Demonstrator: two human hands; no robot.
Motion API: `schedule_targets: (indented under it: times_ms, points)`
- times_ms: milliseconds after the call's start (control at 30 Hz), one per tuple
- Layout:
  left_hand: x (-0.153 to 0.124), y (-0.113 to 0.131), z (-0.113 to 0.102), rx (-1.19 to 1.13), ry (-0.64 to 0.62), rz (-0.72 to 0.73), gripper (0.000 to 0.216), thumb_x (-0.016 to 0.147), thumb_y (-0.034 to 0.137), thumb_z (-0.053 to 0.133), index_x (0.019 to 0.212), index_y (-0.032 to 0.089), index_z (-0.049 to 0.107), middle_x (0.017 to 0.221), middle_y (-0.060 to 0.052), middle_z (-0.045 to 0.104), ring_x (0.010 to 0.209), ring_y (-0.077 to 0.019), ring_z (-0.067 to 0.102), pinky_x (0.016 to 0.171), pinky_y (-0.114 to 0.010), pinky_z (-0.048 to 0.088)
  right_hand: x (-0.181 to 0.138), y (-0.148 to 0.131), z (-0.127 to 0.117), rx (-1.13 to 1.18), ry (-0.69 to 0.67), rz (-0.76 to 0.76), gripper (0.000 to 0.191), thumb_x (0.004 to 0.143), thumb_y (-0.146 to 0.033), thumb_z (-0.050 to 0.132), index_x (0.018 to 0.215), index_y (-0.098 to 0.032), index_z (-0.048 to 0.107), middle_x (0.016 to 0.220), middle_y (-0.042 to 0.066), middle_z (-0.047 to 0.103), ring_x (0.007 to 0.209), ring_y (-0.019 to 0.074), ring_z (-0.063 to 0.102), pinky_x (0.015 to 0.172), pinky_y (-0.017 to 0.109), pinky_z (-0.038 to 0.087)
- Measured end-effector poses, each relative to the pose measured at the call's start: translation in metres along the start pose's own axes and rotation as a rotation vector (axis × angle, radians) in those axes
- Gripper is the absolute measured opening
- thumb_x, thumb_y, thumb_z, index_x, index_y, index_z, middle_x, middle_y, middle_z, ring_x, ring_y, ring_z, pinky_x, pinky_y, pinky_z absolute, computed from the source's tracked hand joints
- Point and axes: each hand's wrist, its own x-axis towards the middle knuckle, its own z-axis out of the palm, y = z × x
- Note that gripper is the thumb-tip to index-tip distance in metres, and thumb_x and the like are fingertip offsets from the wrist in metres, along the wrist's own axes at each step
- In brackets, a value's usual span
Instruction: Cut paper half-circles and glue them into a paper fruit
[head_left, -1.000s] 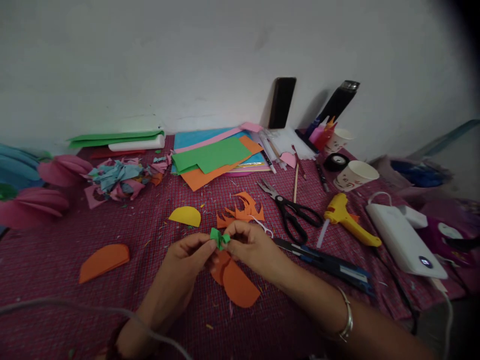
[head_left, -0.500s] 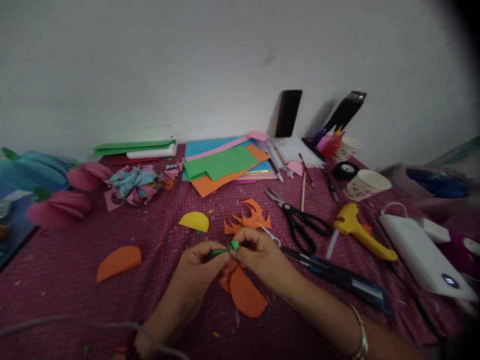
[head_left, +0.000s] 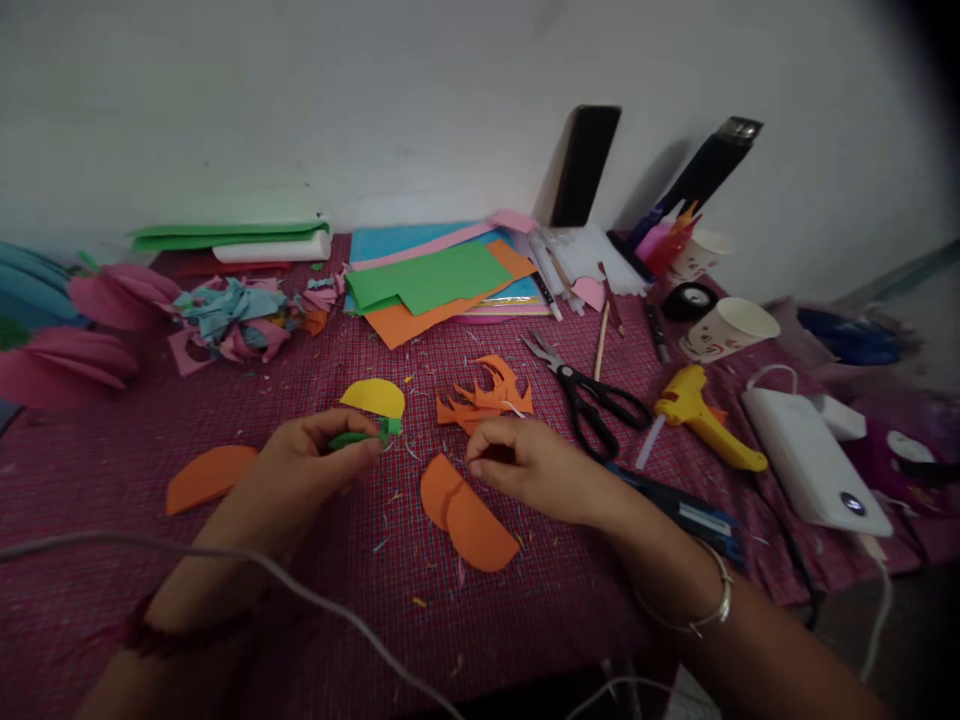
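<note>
My left hand [head_left: 304, 465] pinches a green paper piece [head_left: 390, 427] whose end is folded or curled, just below a yellow paper half-circle [head_left: 373, 397]. To the right, my right hand [head_left: 525, 465] is apart from it, its fingers curled together with nothing visible in them. Between and below the hands lie overlapping orange paper half-circles [head_left: 476, 525] on the checked cloth. Orange paper offcuts [head_left: 487, 390] sit just beyond my right hand. Another orange half-circle [head_left: 210, 478] lies to the left, partly covered by my left forearm.
Black-handled scissors [head_left: 592, 390], a blue cutter [head_left: 694, 510] and a yellow glue gun [head_left: 701, 420] lie at right, by a white power bank [head_left: 814, 455]. Coloured sheets [head_left: 442, 275] and paper scraps [head_left: 236, 318] are behind. A grey cable [head_left: 300, 590] crosses my left forearm.
My hands have separated. The left has moved left with the green paper, and the right has let go of it. The orange half-circles now show more fully. The camera view has shifted.
</note>
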Motion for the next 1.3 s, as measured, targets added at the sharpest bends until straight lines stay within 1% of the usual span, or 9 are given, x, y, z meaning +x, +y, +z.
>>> schedule_targets:
  times_ms: [133, 333, 467, 633, 800, 1000, 1100, 1200, 1300]
  points:
    - [0.003, -0.003, -0.001, 0.022, -0.017, -0.014, 0.016, 0.068, 0.033, 0.071, 0.073, 0.021, 0.062, 0.050, 0.008, 0.046, 0.041, -0.0066, 0.035, 0.039, -0.019, 0.021, -0.010, -0.005, -0.004, -0.388, -0.128, -0.046, 0.003, 0.077, -0.019, 0.063, 0.075, -0.019, 0.061, 0.072, 0.000, 0.062, 0.064, 0.0137, 0.053, 0.057, 0.026, 0.031]
    - [0.007, -0.004, -0.003, 0.069, 0.028, 0.041, 0.014, 0.069, 0.031, 0.070, 0.072, 0.020, 0.062, 0.053, 0.006, 0.048, 0.045, -0.0079, 0.039, 0.043, -0.021, 0.025, -0.020, -0.013, 0.010, -0.670, -0.114, -0.031, 0.015, 0.072, -0.029, 0.070, 0.076, -0.019, 0.059, 0.071, 0.004, 0.065, 0.059, 0.0163, 0.053, 0.053, 0.028, 0.026]
    - [0.007, -0.001, -0.006, 0.080, 0.035, 0.031, 0.019, 0.065, 0.034, 0.071, 0.071, 0.019, 0.062, 0.052, 0.006, 0.048, 0.044, -0.0082, 0.038, 0.043, -0.021, 0.024, -0.021, -0.012, 0.015, -0.644, -0.164, -0.072, 0.009, 0.074, -0.020, 0.064, 0.068, -0.018, 0.057, 0.067, 0.002, 0.062, 0.055, 0.0133, 0.048, 0.052, 0.029, 0.024]
    - [0.010, 0.003, -0.014, 0.124, 0.055, 0.012, 0.019, 0.062, 0.034, 0.071, 0.071, 0.019, 0.064, 0.053, 0.005, 0.052, 0.045, -0.0086, 0.041, 0.042, -0.021, 0.026, -0.017, -0.011, -0.001, -0.455, -0.282, -0.073, 0.019, 0.080, -0.015, 0.059, 0.062, -0.019, 0.053, 0.062, -0.002, 0.055, 0.055, 0.0110, 0.044, 0.053, 0.027, 0.025]
    - [0.010, 0.001, -0.023, 0.153, 0.061, 0.010, 0.018, 0.065, 0.036, 0.069, 0.071, 0.020, 0.063, 0.050, 0.006, 0.050, 0.042, -0.0083, 0.039, 0.040, -0.020, 0.024, -0.007, -0.006, -0.006, -0.328, -0.206, -0.015, 0.024, 0.089, -0.020, 0.052, 0.065, -0.018, 0.051, 0.060, -0.004, 0.048, 0.054, 0.0096, 0.043, 0.053, 0.025, 0.025]
    - [0.009, 0.004, -0.024, 0.186, 0.045, 0.020, 0.021, 0.063, 0.037, 0.069, 0.072, 0.019, 0.063, 0.052, 0.005, 0.050, 0.043, -0.0076, 0.038, 0.040, -0.020, 0.024, -0.002, -0.013, 0.023, -0.622, -0.077, 0.027, 0.015, 0.077, -0.029, 0.066, 0.076, -0.018, 0.058, 0.068, 0.002, 0.061, 0.056, 0.0146, 0.051, 0.051, 0.028, 0.025]
    - [0.007, 0.006, -0.024, 0.189, 0.047, -0.004, 0.022, 0.062, 0.038, 0.068, 0.073, 0.019, 0.063, 0.051, 0.006, 0.048, 0.041, -0.0070, 0.036, 0.039, -0.019, 0.022, -0.005, -0.020, 0.033, -0.747, 0.009, 0.063, 0.035, 0.072, -0.039, 0.072, 0.092, -0.014, 0.058, 0.083, 0.010, 0.067, 0.067, 0.0222, 0.060, 0.054, 0.030, 0.032]
    - [0.007, 0.006, -0.023, 0.200, 0.046, -0.017, 0.023, 0.062, 0.038, 0.067, 0.075, 0.019, 0.063, 0.051, 0.007, 0.046, 0.041, -0.0065, 0.034, 0.039, -0.019, 0.021, -0.007, -0.025, 0.037, -0.786, -0.016, 0.052, 0.041, 0.074, -0.041, 0.072, 0.099, -0.012, 0.058, 0.092, 0.012, 0.067, 0.079, 0.0265, 0.064, 0.061, 0.032, 0.039]
    - [0.007, 0.004, -0.023, 0.208, 0.033, 0.020, 0.021, 0.066, 0.037, 0.066, 0.075, 0.019, 0.062, 0.051, 0.007, 0.044, 0.043, -0.0067, 0.033, 0.041, -0.020, 0.020, -0.007, -0.026, 0.039, -0.813, -0.042, 0.027, 0.031, 0.077, -0.038, 0.070, 0.093, -0.013, 0.059, 0.092, 0.010, 0.065, 0.080, 0.0246, 0.064, 0.063, 0.031, 0.041]
